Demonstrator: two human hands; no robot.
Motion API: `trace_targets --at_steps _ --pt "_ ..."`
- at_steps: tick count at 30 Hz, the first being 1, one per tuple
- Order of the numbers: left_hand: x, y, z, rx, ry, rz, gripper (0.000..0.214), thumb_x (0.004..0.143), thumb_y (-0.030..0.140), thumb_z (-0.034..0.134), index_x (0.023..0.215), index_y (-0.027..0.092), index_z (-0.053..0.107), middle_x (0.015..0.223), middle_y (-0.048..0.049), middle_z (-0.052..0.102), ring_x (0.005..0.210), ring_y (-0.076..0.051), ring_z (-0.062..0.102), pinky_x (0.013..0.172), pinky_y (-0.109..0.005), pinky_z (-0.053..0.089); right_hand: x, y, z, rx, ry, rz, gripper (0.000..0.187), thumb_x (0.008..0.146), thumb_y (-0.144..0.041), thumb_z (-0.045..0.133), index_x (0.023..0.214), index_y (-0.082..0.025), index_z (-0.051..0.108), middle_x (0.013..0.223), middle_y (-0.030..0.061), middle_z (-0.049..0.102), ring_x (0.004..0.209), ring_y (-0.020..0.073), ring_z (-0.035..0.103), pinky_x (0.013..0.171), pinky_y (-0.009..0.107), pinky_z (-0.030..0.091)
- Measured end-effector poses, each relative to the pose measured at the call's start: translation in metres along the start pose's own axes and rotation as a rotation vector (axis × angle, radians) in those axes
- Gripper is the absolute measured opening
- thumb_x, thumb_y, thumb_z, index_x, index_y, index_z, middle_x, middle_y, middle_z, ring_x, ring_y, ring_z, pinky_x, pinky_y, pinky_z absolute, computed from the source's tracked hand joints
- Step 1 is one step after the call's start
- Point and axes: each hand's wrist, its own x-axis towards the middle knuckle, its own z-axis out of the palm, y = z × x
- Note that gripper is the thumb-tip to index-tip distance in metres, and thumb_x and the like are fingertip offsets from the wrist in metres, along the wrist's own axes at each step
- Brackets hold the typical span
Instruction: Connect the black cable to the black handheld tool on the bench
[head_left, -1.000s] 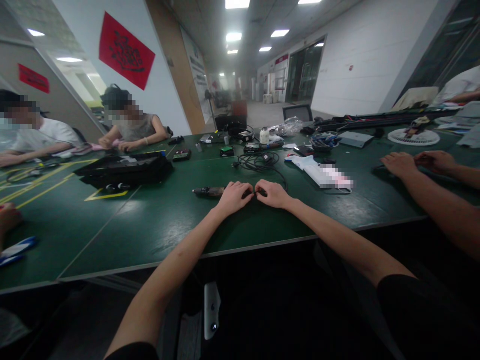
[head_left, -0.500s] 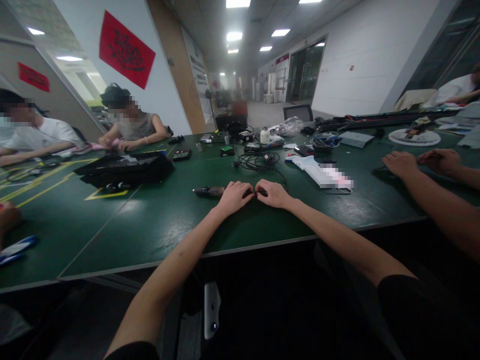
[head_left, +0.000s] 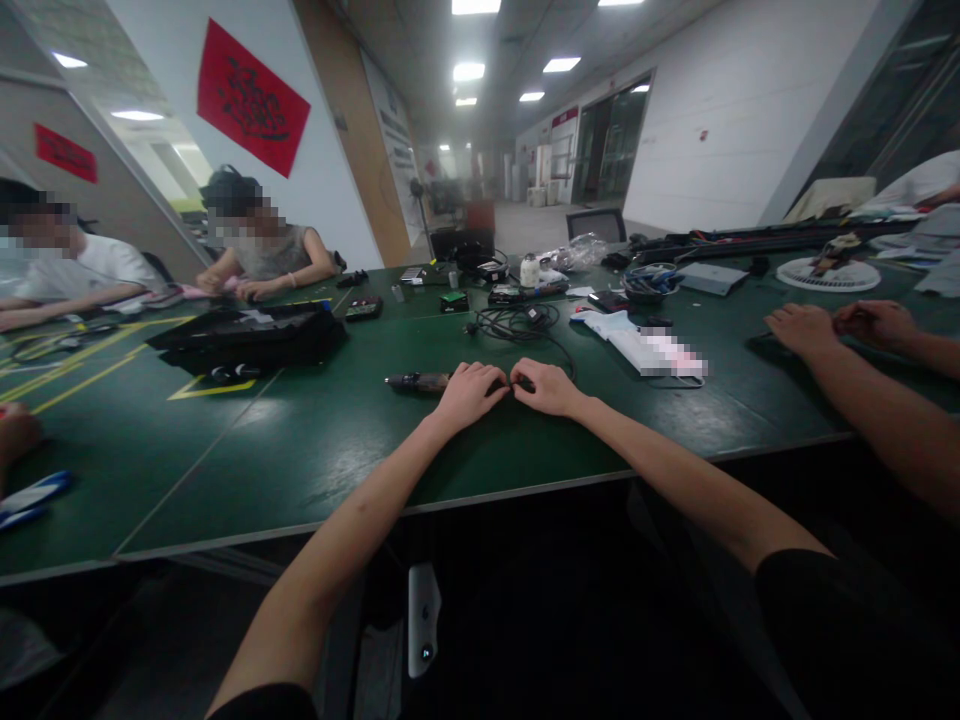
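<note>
A dark, pen-shaped electric screwdriver (head_left: 417, 382) lies on the green table with its pointed tip to the left. My left hand (head_left: 471, 392) is closed over its rear part, which the fingers hide. Fingertips of my right hand (head_left: 546, 387) meet those of the left; the hand is curled around something dark, apparently the end of the black cord (head_left: 559, 345). That cord loops back to a loose coil behind my hands. What lies exactly between the two hands is mostly hidden.
A black tray (head_left: 251, 335) stands to the left. A white printed bag (head_left: 619, 335) lies to the right, near a co-worker's hands (head_left: 802, 330). Electronic parts, a wire bundle (head_left: 651, 283) and a white fan grille (head_left: 795, 275) sit farther back. Blue-white pliers-like handles (head_left: 34, 497) are at left.
Both my hands and the screwdriver stay in place. At the far right, a person in white has leaned slightly.
</note>
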Motion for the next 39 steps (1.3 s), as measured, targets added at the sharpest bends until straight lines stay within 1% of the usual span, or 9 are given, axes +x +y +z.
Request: trace_targets --at_steps 7,14,20,23,29,31,34,37,39 --pt "-0.001 0.002 -0.002 -0.009 -0.007 -0.002 0.015 0.101 0.036 0.059 0.111 0.028 0.067 0.113 -0.0047 0.075 0.109 -0.028 0.063 0.098 -0.046 0.041 0.0 0.0 0.0 0.005 -0.001 0.005 0.013 0.093 -0.028 0.062 0.105 -0.024 0.066 0.105 0.0037 0.068 0.086 0.0202 0.062 0.076 0.029 0.044" --pt "0.0 0.001 0.001 0.002 0.013 -0.013 0.016 0.102 0.04 0.059 0.109 0.027 0.065 0.11 -0.0047 0.075 0.108 -0.028 0.063 0.097 -0.046 0.041 0.0 -0.001 0.0 0.012 -0.005 -0.002 0.012 0.095 -0.029 0.062 0.105 -0.024 0.065 0.107 0.0039 0.068 0.087 0.0199 0.063 0.076 0.029 0.044" --pt "-0.002 0.002 -0.005 -0.024 -0.008 0.016 0.018 0.099 0.033 0.058 0.115 0.028 0.066 0.115 -0.0044 0.074 0.109 -0.028 0.063 0.098 -0.046 0.041 0.0 0.0 -0.001 0.013 -0.006 -0.003 0.013 0.094 -0.028 0.063 0.106 -0.024 0.066 0.107 0.0038 0.068 0.089 0.0202 0.063 0.077 0.029 0.045" --pt "-0.001 0.001 -0.004 -0.01 -0.018 0.006 0.016 0.102 0.035 0.057 0.113 0.028 0.066 0.116 -0.0049 0.074 0.111 -0.028 0.063 0.098 -0.046 0.041 -0.001 0.0 0.0 0.012 0.003 -0.005 0.013 0.095 -0.029 0.063 0.107 -0.024 0.067 0.108 0.0035 0.068 0.088 0.0197 0.064 0.077 0.029 0.044" --pt "0.001 -0.003 0.003 0.029 0.008 0.01 0.017 0.104 0.042 0.059 0.11 0.027 0.066 0.113 -0.0046 0.075 0.107 -0.028 0.063 0.095 -0.044 0.04 -0.001 0.0 0.002 0.011 0.013 -0.02 0.014 0.099 -0.031 0.062 0.109 -0.025 0.07 0.114 0.0036 0.068 0.091 0.0194 0.065 0.078 0.029 0.046" --pt "0.001 -0.004 0.004 0.029 0.002 0.002 0.018 0.104 0.042 0.06 0.111 0.027 0.066 0.114 -0.0045 0.075 0.108 -0.027 0.063 0.095 -0.043 0.04 -0.001 -0.001 0.001 0.01 0.015 -0.036 0.016 0.1 -0.032 0.061 0.11 -0.026 0.072 0.115 0.0041 0.068 0.095 0.0206 0.065 0.081 0.031 0.047" --pt "0.001 -0.009 0.002 0.029 0.004 -0.026 0.018 0.104 0.042 0.06 0.111 0.027 0.067 0.114 -0.0045 0.076 0.107 -0.027 0.064 0.095 -0.043 0.04 -0.001 -0.001 0.0 -0.005 0.024 -0.063 0.021 0.102 -0.036 0.059 0.115 -0.027 0.073 0.118 0.006 0.068 0.108 0.0244 0.062 0.088 0.035 0.048" --pt "0.001 -0.017 0.001 0.042 0.014 -0.056 0.018 0.105 0.042 0.06 0.111 0.027 0.067 0.112 -0.0046 0.077 0.106 -0.027 0.064 0.094 -0.043 0.039 0.0 0.0 0.0 -0.025 0.004 -0.102 0.03 0.101 -0.038 0.06 0.127 -0.028 0.072 0.123 0.0086 0.068 0.116 0.0286 0.058 0.096 0.041 0.048" --pt "0.001 -0.024 0.0 0.057 0.015 -0.082 0.017 0.105 0.041 0.06 0.11 0.027 0.067 0.111 -0.0048 0.077 0.106 -0.028 0.065 0.093 -0.043 0.039 0.001 0.001 0.001 -0.035 -0.012 -0.125 0.039 0.099 -0.037 0.063 0.137 -0.028 0.069 0.13 0.01 0.067 0.122 0.0316 0.055 0.102 0.047 0.045"
